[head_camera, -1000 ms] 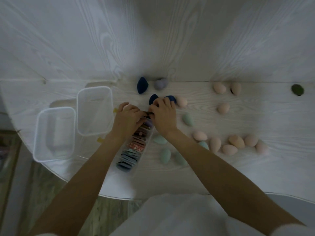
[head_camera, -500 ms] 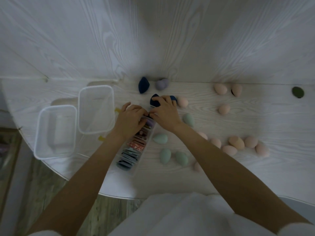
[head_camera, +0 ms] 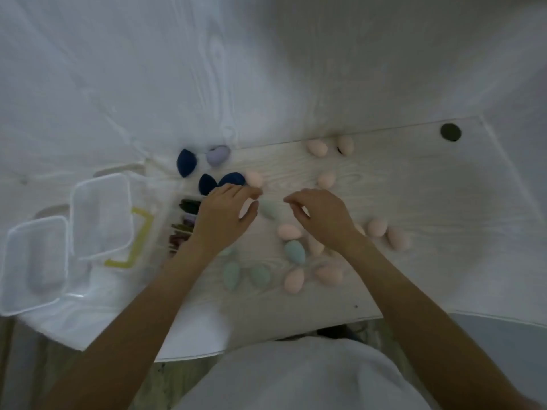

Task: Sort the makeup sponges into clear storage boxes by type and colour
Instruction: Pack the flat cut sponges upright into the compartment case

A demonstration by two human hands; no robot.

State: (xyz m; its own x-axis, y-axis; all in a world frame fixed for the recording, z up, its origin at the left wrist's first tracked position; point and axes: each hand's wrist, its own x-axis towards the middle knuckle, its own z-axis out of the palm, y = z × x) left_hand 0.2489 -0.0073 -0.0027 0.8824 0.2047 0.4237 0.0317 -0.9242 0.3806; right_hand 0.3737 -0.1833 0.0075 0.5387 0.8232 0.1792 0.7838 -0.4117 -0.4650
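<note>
Bottom of the frame, a white garment (head_camera: 296,377) and two bare forearms reaching up onto the white wood-grain table (head_camera: 414,202). Nearest the table's edge, low centre, a cluster of egg-shaped sponges lies loose: two pale green sponges (head_camera: 231,273) side by side, then peach-pink sponges (head_camera: 294,279) just right of them, and a teal egg-shaped sponge (head_camera: 295,251) above those. At lower left sit two clear plastic storage boxes, the nearer box (head_camera: 35,261) and the farther box (head_camera: 102,218), touching or nearly so, with a yellow-rimmed lid (head_camera: 139,232) under the farther one's right side. Centre frame, the left hand (head_camera: 220,217) hovers with fingers loosely spread, holding nothing, over the right end of a narrow clear box of flat coloured sponges (head_camera: 185,224), dark green, purple and red pieces packed on edge. The right hand (head_camera: 321,216) is beside it, fingers curled downward; whether it pinches anything I cannot tell. Between the two hands lies a mint-green egg sponge (head_camera: 268,209). Right of centre, more peach sponges (head_camera: 377,227) rest together. Farther up, two navy blue teardrop sponges (head_camera: 207,183) touch, a third navy sponge (head_camera: 185,162) and a lilac sponge (head_camera: 218,154) lie by the back wall, with two peach ones (head_camera: 316,147) at upper centre. Upper right, a dark round hole cover (head_camera: 450,132).
</note>
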